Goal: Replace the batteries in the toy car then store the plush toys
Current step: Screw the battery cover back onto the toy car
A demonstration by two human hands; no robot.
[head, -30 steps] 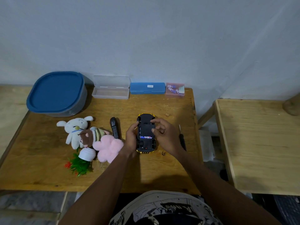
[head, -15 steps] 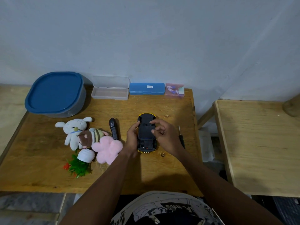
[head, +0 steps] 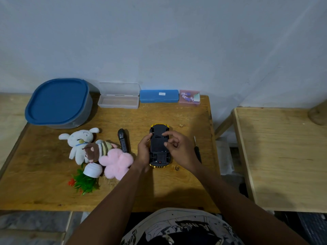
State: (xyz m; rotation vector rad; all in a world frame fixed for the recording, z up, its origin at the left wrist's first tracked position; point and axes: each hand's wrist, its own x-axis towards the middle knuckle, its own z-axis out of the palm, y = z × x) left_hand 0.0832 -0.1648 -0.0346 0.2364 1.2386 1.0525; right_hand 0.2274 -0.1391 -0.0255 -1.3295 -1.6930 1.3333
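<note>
The yellow toy car (head: 159, 149) lies upside down on the wooden table (head: 159, 188), its black underside facing up and the battery bay covered. My left hand (head: 144, 152) grips the car's left side. My right hand (head: 180, 151) has thumb and forefinger pinched on the black battery cover. To the left, three plush toys lie in a heap: a white bunny (head: 77, 144), a brown striped bee (head: 99, 149) and a pink flower-shaped plush (head: 116, 162).
A black remote (head: 123, 140) lies left of the car and a screwdriver (head: 197, 152) right of my right hand. A small screw (head: 176, 168) sits near the car. Along the back stand a blue-lidded tub (head: 56, 101), an open clear box (head: 118, 102), a blue case (head: 158, 96) and a pink box (head: 189, 99). A toppled plastic plant (head: 86, 179) lies in front of the plush toys.
One second ago blue batteries showed in the open bay. The black cover now hides them, and my right fingers have shifted up along the underside.
</note>
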